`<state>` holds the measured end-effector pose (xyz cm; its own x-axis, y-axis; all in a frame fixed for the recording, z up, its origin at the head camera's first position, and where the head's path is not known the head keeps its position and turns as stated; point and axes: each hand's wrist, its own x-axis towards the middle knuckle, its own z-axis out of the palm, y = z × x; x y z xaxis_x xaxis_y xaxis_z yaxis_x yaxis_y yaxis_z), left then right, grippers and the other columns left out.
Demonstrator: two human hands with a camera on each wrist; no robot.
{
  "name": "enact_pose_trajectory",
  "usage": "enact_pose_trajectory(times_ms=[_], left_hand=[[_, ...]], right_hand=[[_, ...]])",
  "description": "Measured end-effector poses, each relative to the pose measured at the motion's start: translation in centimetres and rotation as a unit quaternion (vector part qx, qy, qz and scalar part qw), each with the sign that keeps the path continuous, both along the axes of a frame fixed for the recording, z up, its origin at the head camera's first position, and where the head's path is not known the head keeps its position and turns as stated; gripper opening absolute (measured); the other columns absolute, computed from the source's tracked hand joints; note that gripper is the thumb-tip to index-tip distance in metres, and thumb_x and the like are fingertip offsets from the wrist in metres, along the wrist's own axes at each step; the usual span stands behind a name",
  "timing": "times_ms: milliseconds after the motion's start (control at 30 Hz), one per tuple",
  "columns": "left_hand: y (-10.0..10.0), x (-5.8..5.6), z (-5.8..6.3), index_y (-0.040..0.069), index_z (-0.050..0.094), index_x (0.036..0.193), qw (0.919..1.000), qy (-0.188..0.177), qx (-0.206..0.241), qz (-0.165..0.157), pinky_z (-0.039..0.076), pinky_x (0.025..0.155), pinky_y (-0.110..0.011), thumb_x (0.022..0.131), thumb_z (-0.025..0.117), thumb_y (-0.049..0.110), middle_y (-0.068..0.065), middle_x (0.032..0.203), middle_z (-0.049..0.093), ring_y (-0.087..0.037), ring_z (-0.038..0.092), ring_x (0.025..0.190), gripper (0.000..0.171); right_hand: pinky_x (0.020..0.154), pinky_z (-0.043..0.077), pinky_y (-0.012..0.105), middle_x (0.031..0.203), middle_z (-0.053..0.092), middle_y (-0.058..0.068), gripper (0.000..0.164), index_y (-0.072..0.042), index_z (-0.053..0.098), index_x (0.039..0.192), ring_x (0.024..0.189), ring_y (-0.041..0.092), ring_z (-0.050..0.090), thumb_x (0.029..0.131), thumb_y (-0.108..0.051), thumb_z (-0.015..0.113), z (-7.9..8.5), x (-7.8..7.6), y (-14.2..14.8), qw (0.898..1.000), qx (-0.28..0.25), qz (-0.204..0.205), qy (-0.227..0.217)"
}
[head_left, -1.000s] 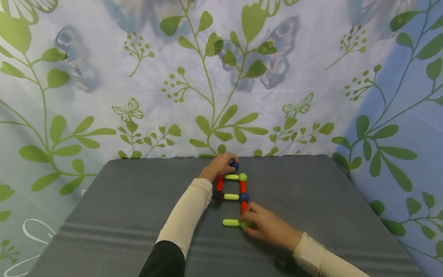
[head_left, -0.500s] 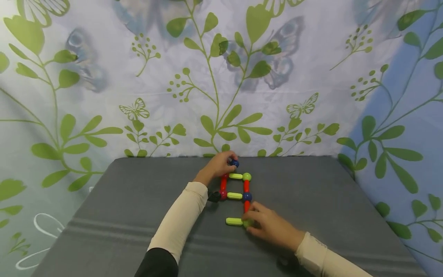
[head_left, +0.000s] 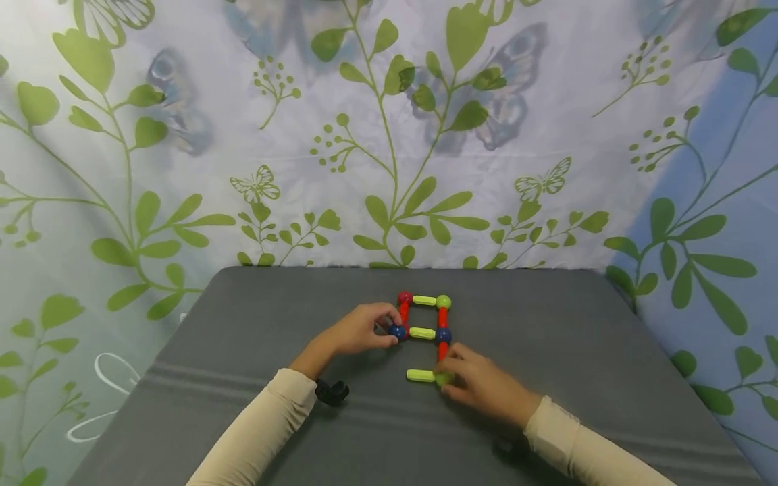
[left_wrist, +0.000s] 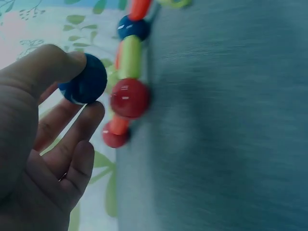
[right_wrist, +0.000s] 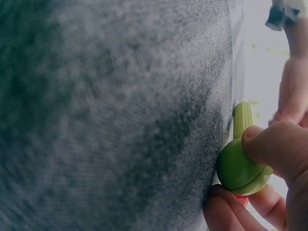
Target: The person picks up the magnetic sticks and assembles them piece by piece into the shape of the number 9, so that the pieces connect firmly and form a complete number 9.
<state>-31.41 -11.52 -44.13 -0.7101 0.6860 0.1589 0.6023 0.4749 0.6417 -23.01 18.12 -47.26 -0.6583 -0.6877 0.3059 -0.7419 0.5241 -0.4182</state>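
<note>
My left hand (head_left: 358, 329) pinches a dark blue ball (left_wrist: 86, 82) between thumb and fingertips, close to the red ball (left_wrist: 129, 98) at the middle left corner of a ball-and-rod frame. That frame joins red rods (head_left: 442, 317) and yellow-green rods (head_left: 422, 333) with red, blue and green balls. My right hand (head_left: 486, 388) grips the green ball (right_wrist: 240, 166) at the frame's near right corner. From that green ball a yellow-green rod (head_left: 419, 375) points left, its other end free. Another red ball (head_left: 405, 297) forms the far left corner.
The frame lies on a grey cloth-covered table (head_left: 273, 439). Behind the table hangs a patterned curtain (head_left: 340, 223) with leaves and butterflies. A black wrist-worn device (head_left: 331, 392) shows by the left cuff.
My left hand has carried the blue ball from beyond the frame's far left corner toward me, down to the middle left corner. The right hand keeps its grip on the green ball.
</note>
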Motion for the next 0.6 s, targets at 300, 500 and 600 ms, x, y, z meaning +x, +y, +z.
enact_pose_trajectory(times_ms=[300, 500, 600], left_hand=[[-0.7, 2.7, -2.1, 0.017, 0.063, 0.108, 0.999, -0.038, 0.002, -0.023, 0.054, 0.082, -0.027, 0.09, 0.079, 0.012, 0.006, 0.106, 0.064, -0.011, 0.067, 0.094, 0.025], [-0.4, 3.6, -2.5, 0.017, 0.064, 0.107, 0.9983, -0.034, -0.013, -0.046, 0.053, 0.081, -0.024, 0.089, 0.08, 0.012, 0.007, 0.103, 0.063, -0.008, 0.066, 0.09, 0.025], [-0.2, 3.9, -2.6, 0.018, 0.063, 0.106, 0.9982, -0.029, -0.02, -0.048, 0.052, 0.08, -0.023, 0.088, 0.081, 0.013, 0.009, 0.101, 0.063, -0.007, 0.065, 0.088, 0.026]], right_hand=[[0.065, 0.048, 0.022, 0.102, 0.052, -0.008, 0.03, -0.021, 0.072, 0.112, 0.077, 0.005, 0.053, 0.086, -0.013, 0.083, 0.1, 0.0, 0.0, 1.0, -0.002, -0.002, 0.0], [0.066, 0.049, 0.023, 0.101, 0.052, -0.01, 0.029, -0.021, 0.072, 0.112, 0.078, 0.005, 0.053, 0.086, -0.014, 0.083, 0.2, 0.1, -0.1, 1.0, 0.007, -0.008, -0.009], [0.067, 0.049, 0.023, 0.102, 0.052, -0.01, 0.028, -0.021, 0.072, 0.112, 0.078, 0.005, 0.053, 0.086, -0.015, 0.083, 0.3, 0.1, -0.1, 1.0, 0.015, -0.013, -0.013]])
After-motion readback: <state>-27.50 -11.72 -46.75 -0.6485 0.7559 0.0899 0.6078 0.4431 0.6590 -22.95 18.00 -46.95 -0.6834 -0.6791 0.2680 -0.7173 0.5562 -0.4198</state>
